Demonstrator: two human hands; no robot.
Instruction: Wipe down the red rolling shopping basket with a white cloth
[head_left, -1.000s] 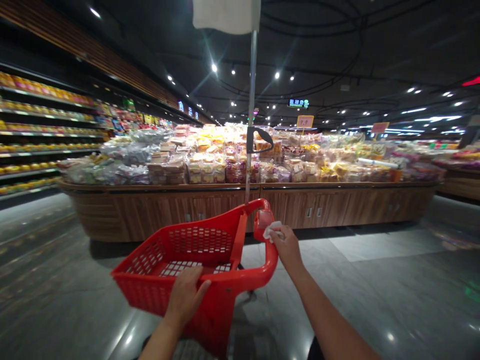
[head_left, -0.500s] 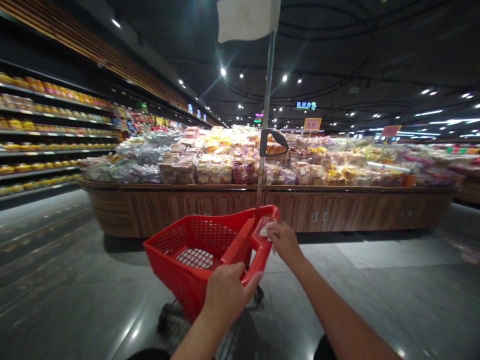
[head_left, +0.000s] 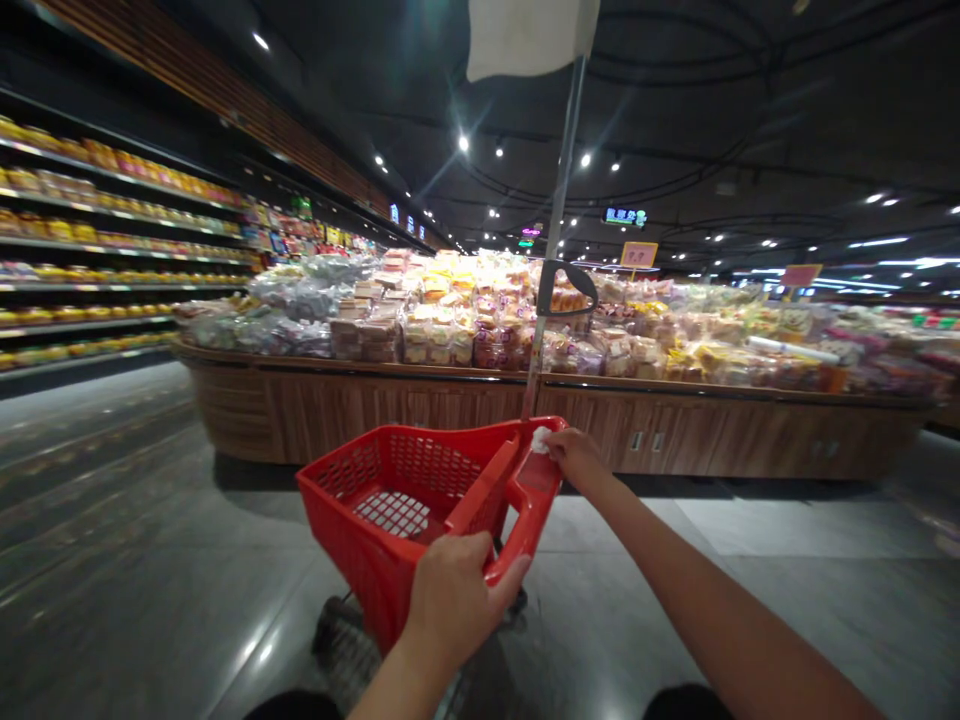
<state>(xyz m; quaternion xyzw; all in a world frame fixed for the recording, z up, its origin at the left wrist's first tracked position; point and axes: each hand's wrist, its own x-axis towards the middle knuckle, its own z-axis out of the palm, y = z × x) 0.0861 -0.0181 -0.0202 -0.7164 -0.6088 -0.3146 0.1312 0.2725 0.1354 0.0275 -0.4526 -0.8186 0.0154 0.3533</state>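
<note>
A red plastic shopping cart (head_left: 360, 550) with a perforated basket stands in front of me. My left hand (head_left: 457, 590) grips the near corner of its rim and handle, fingers curled over the edge. At the handle's far end, my right hand (head_left: 576, 458) pinches a crumpled white tissue (head_left: 540, 440) and presses it against the red plastic. The handle (head_left: 525, 530) runs between the two hands. A grey pole (head_left: 559, 210) rises from behind the cart's far corner, with a white flag-like panel (head_left: 529, 38) on top and a dark loop-shaped grip (head_left: 574, 290) partway up.
A long wood-panelled display counter (head_left: 360, 400) heaped with packaged goods (head_left: 442, 310) spans the space beyond the cart. Shelves of yellow-topped jars (head_left: 97, 240) line the left side. Grey tiled floor (head_left: 645, 610) lies around the cart, whose dark wheels (head_left: 330, 620) show below.
My right hand has moved the tissue farther up the handle, toward its far corner. My left hand keeps its hold on the cart. The whole view has shifted and tilted slightly.
</note>
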